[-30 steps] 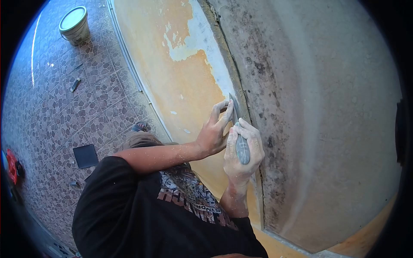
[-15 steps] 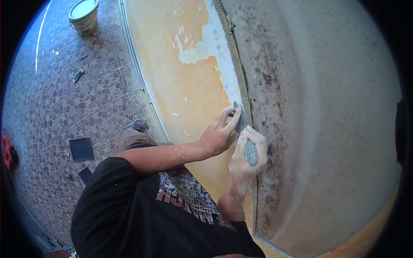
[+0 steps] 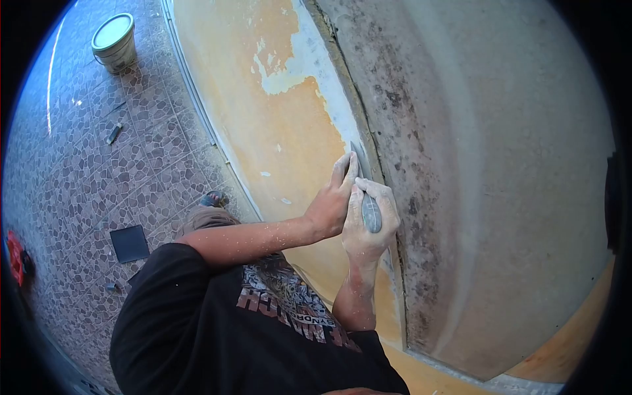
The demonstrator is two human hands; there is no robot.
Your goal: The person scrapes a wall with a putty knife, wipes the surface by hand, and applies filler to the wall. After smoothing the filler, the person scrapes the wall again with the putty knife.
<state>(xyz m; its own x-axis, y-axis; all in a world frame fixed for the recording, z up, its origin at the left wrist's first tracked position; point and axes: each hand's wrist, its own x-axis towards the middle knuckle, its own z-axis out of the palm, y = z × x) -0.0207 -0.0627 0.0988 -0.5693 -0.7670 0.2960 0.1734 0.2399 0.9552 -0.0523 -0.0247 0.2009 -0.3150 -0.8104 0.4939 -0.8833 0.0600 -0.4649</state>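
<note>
A scraper with a rounded grey-green handle is in my right hand, its fingers wrapped round the handle. Its narrow metal blade points up the picture and lies against the white strip beside the wall's edge. My left hand is just to the left, fingertips pressed on the blade; part of the blade is hidden behind them. Pale dust coats both hands. Around the blade, the yellow wall shows bare white patches. To the right runs a grey surface with dark stains along its near side.
A lidded bucket stands on the patterned tile floor at the upper left. A small dark object and a dark square sheet lie on the floor. Thin pipes run along the wall's base. Something red is at far left.
The view has shifted slightly, with the bucket lower and further left in the picture. My right hand and the scraper handle have moved up and left, closer to my left hand.
</note>
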